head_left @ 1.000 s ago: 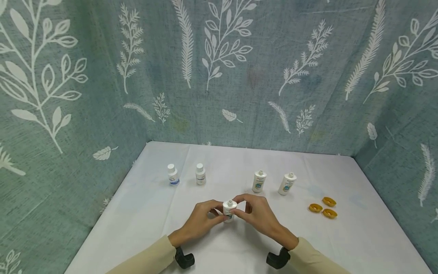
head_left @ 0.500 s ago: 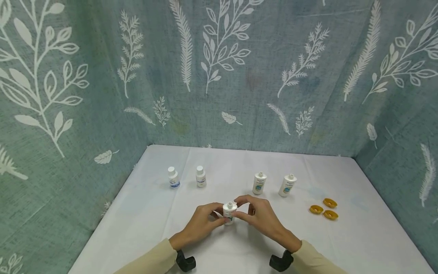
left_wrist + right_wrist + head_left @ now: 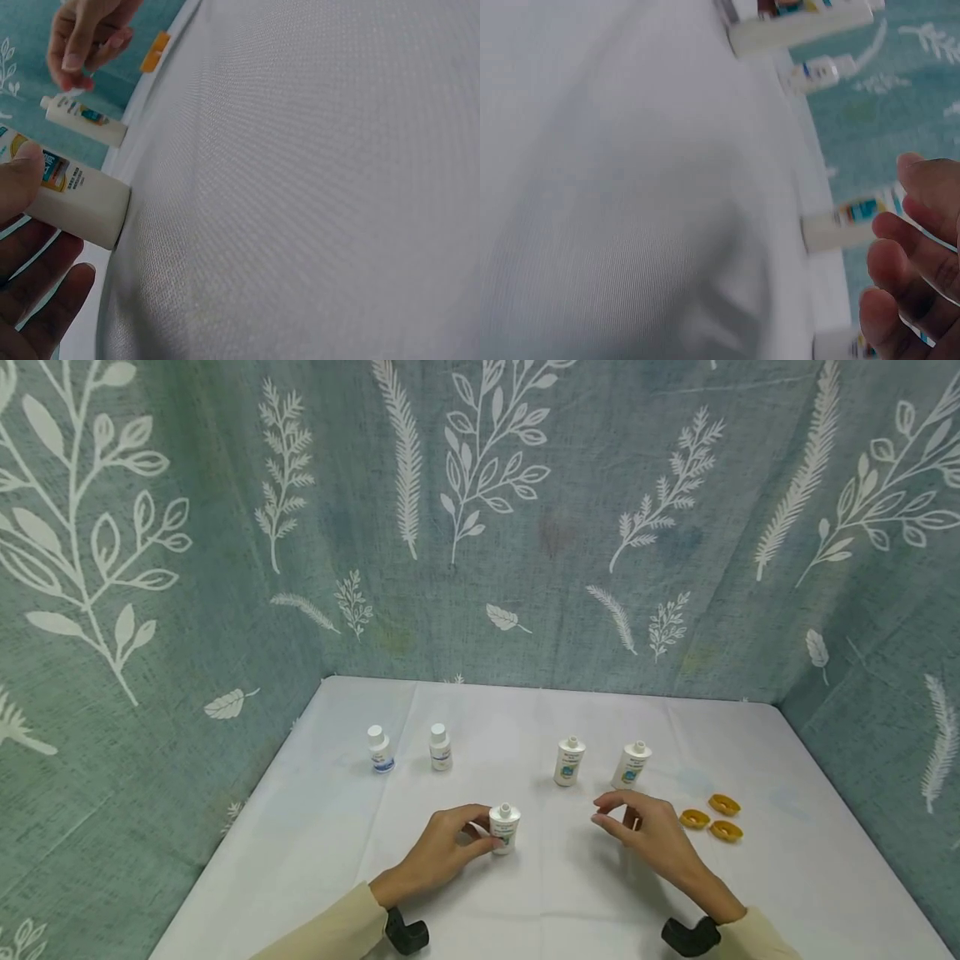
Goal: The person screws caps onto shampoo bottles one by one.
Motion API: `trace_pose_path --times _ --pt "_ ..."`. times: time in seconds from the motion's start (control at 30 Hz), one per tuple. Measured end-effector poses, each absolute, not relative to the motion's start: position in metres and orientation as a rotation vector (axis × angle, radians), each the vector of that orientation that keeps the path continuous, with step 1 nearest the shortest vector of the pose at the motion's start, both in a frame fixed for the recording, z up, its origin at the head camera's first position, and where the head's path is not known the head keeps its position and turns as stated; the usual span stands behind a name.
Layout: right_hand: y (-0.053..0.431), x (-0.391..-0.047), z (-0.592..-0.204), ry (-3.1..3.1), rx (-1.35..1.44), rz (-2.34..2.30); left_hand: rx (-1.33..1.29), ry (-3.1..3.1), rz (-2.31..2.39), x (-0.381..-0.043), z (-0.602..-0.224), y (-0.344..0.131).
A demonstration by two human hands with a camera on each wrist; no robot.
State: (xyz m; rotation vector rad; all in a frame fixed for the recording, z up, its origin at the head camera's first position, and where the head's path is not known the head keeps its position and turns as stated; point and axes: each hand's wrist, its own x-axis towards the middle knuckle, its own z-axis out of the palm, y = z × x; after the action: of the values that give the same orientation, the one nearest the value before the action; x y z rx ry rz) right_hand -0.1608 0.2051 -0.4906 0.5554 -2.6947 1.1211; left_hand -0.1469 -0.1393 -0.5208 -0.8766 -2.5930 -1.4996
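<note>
My left hand (image 3: 446, 847) grips a small white plastic bottle (image 3: 505, 829) with a narrow neck and a printed label, its thumb and fingers on the bottle's left side. The bottle (image 3: 82, 202) stands upright on the table in the head view and looks tilted in the left wrist view. To its right, my right hand (image 3: 652, 835) hovers over the cloth with loosely bent fingers. Nothing shows between those fingers (image 3: 889, 259) in the right wrist view. Three orange oval rings (image 3: 694, 818) lie just beyond the right hand.
Two similar narrow-necked bottles (image 3: 568, 763) stand farther back, right of the middle. Two smaller white-capped bottles (image 3: 380, 750) stand at the back left. A white cloth (image 3: 300, 860) covers the table, with a leaf-patterned teal curtain (image 3: 480, 635) around it.
My right hand has left the bottle and moved right, toward the orange rings. My left hand stays on the bottle in the same place.
</note>
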Motion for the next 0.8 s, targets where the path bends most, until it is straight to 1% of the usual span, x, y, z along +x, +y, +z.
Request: trace_pose_path --times 0.17,0.37,0.57,0.8 --pt "0.242 -0.159 -0.495 -2.682 0.425 1.006 -0.908 -2.575 -1.514 -0.148 -0.521 -0.140" --pt "0.276 -0.157 -0.499 -2.611 0.367 0.881 -0.923 -2.549 -1.523 -0.149 -0.523 -0.141" --pt "0.302 -0.157 -0.502 -2.643 0.306 0.791 -0.932 -2.543 -1.521 -0.149 -0.523 -0.140" --pt "0.320 -0.160 -0.508 -2.769 0.172 0.857 -0.934 -2.553 -1.529 -0.149 -0.522 -0.141"
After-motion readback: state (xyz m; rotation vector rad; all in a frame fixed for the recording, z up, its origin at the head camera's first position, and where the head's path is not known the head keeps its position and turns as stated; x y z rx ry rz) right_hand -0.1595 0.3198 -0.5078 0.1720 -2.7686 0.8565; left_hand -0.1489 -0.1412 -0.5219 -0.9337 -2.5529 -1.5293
